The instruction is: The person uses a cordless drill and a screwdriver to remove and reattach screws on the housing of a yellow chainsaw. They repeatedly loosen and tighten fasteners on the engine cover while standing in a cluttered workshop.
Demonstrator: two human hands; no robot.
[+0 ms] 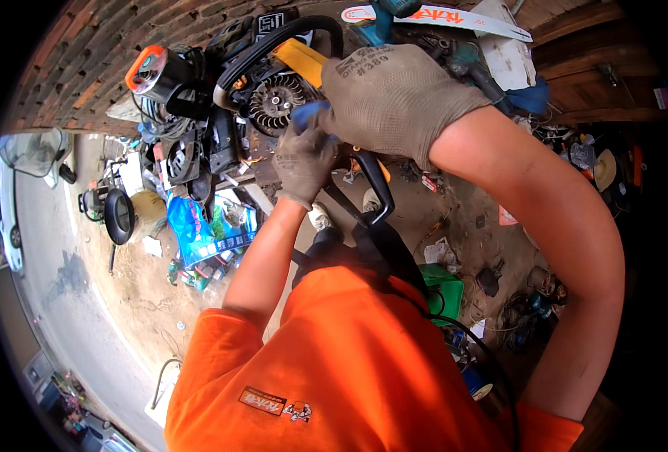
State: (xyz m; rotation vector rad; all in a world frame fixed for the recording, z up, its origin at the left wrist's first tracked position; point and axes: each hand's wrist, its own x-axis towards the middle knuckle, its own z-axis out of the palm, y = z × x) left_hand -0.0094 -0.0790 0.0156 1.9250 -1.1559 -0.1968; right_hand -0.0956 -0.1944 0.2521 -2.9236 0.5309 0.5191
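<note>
In front of me stands a chainsaw body with its cover off, showing a finned flywheel. A curved black handle arches over it, and a yellow-orange part lies beside the flywheel. My left hand, in a grey-brown work glove, is closed around a small blue thing just right of the flywheel. My right hand, gloved alike, is closed against the yellow part and my left fingertips; what it grips is hidden under it. A black rear handle sticks out toward me.
Behind lie a white guide bar and a teal power tool. An orange-and-black device and loose machine parts crowd the left. On the ground are a blue bag, a black pan and a green container.
</note>
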